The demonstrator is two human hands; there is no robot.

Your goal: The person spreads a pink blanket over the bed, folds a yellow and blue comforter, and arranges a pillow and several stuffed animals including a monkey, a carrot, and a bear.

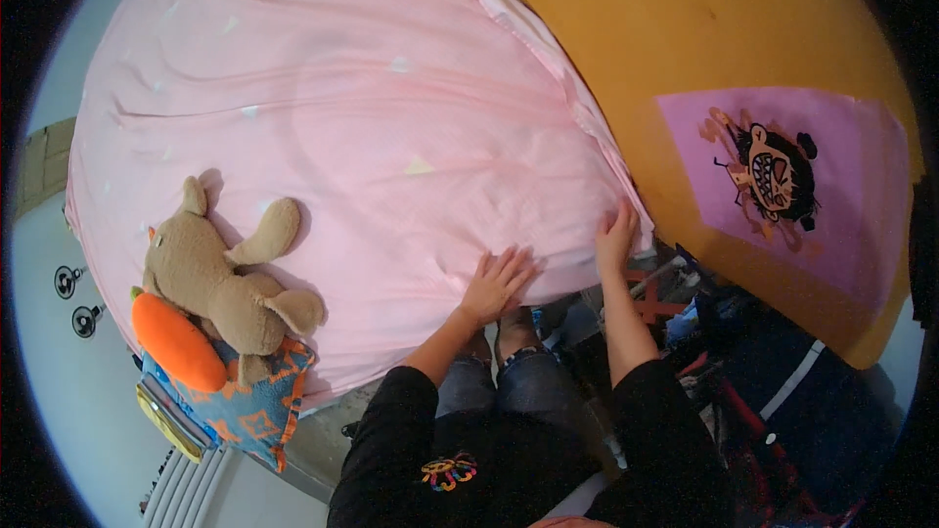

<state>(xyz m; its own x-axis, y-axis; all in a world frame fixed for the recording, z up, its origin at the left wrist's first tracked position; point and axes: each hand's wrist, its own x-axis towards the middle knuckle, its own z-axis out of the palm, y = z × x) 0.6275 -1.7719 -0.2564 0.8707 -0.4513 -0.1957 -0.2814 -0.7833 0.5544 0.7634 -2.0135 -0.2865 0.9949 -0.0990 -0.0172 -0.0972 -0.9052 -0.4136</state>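
Pink soft cotton bedsheet (372, 127) looks light and limp; left hand (494, 284) lies flat and spread on it, right hand (616, 235) presses its corner edge.

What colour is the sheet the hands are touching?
The sheet is pale pink with small light specks, best seen in the head view.

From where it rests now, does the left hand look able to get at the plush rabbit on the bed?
Probably yes. The left hand lies flat on the pink sheet, and only bare sheet shows between it and the plush rabbit to its left. It would likely need a sideways lean.
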